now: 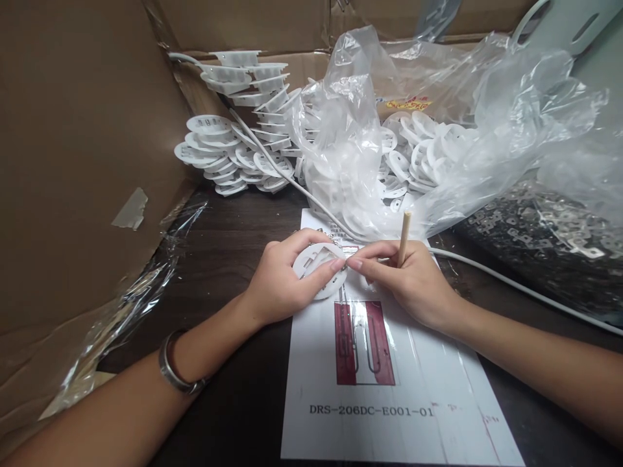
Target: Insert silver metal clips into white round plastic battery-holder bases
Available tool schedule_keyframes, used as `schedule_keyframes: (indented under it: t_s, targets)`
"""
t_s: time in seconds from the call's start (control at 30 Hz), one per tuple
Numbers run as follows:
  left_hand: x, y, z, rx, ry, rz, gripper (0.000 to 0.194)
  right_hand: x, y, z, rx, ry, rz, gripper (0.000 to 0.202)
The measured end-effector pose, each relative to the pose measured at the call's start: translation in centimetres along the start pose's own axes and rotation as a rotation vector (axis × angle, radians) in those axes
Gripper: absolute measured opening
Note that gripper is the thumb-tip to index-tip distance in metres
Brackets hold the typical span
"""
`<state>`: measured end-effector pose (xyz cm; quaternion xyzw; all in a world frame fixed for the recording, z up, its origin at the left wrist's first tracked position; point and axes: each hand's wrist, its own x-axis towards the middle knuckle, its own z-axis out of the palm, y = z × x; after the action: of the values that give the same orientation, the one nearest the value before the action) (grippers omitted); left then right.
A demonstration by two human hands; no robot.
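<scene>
My left hand (pixel 287 275) is closed on a round white plastic disc (pixel 310 261) with cut-out slots, its thumb lying across the face. At the disc's right edge, the thumb and index finger of my right hand (pixel 406 279) are pinched together; anything between those fingertips is too small to make out. A thin wooden stick (pixel 404 235) stands upright out of my right hand, held by its curled fingers. Below both hands lies a white printed sheet (pixel 341 428) with a red picture and the text DRS-206DC-E001-01.
Stacked white discs (pixel 209 139) fill the back left. Beside them lies a crumpled clear plastic bag (pixel 350 130) over more discs. A bag of small metal parts (pixel 549 227) is at right. A white cable (pixel 506 279) crosses the dark table (pixel 219 240); cardboard (pixel 82 162) walls the left.
</scene>
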<state>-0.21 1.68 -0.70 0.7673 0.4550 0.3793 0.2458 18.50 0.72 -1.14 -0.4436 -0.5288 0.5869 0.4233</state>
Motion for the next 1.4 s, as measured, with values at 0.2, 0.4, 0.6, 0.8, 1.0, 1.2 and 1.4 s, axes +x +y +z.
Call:
schedule_keyframes:
  t_s: [0.2, 0.4, 0.6, 0.8, 1.0, 1.2, 1.4]
  targets:
    - [-0.2, -0.2, 0.1, 0.015, 0.005, 0.023, 0.013, -0.2, 0.5, 0.1, 0.008, 0.032, -0.03, 0.019]
    - [-0.1, 0.1, 0.1, -0.005, 0.006, -0.014, 0.01, -0.3, 0.7, 0.1, -0.074, 0.003, -0.094, 0.023]
    - [-0.1, 0.1, 0.0, -0.033, -0.022, -0.019, 0.011, 0.1, 0.8, -0.3, -0.294, 0.019, -0.342, 0.013]
    - [-0.2, -0.2, -0.2, -0.066, -0.041, -0.021, 0.014, 0.2, 1.0, -0.2, -0.322, 0.058, -0.469, 0.006]
    - [-0.1, -0.5, -0.1, -0.079, -0.069, -0.027, 0.015, 0.0, 1.0, 0.2, -0.322, 0.108, -0.559, 0.003]
    - [-0.1, -0.4, 0.0, -0.086, -0.114, -0.011, 0.013, -0.1, 1.1, 0.3, -0.401, 0.15, -0.62, 0.005]
    - [-0.1, -0.3, 0.0, -0.082, -0.116, -0.018, 0.013, -0.2, 1.1, 0.3, -0.498, 0.152, -0.66, 0.005]
